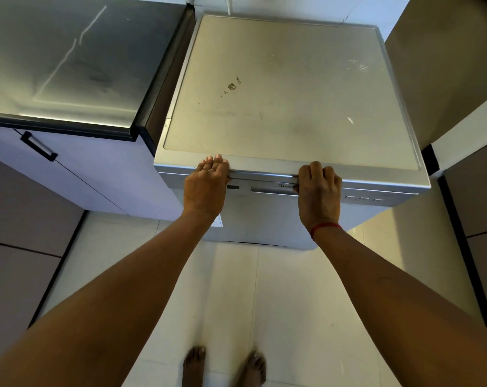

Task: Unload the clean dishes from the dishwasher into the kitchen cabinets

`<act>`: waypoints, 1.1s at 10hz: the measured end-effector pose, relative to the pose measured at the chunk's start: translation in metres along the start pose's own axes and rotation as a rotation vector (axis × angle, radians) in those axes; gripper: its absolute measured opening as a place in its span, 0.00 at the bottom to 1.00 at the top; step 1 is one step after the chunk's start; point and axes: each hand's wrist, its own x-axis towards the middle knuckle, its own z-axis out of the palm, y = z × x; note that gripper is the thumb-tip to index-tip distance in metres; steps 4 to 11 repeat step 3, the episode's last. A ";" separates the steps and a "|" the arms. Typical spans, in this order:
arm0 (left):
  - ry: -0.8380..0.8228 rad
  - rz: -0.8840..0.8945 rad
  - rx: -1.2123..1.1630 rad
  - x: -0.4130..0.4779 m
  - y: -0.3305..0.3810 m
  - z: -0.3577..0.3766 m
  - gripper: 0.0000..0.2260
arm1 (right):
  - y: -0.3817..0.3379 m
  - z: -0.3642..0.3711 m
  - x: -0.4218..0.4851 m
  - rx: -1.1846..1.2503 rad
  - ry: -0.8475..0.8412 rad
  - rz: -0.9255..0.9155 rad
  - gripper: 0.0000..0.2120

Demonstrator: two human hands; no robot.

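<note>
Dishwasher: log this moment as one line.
step: opening | left hand: rests on dishwasher top | right hand: grips door | door: looks shut

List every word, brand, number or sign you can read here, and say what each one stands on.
"Mide": brand lettering on the dishwasher control panel, its end cut off by the right hand gripping the top of the dishwasher door.
Dark display on the same panel: nothing readable.
Button markings at the panel's right end: too small to read.
No other text shows.
</note>
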 end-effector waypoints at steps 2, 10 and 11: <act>-0.403 0.163 0.063 0.007 -0.007 -0.042 0.26 | 0.000 -0.024 0.000 0.031 -0.197 -0.070 0.12; -0.543 0.235 0.130 0.006 -0.015 -0.073 0.32 | 0.001 -0.045 0.004 0.031 -0.238 -0.113 0.14; -0.543 0.235 0.130 0.006 -0.015 -0.073 0.32 | 0.001 -0.045 0.004 0.031 -0.238 -0.113 0.14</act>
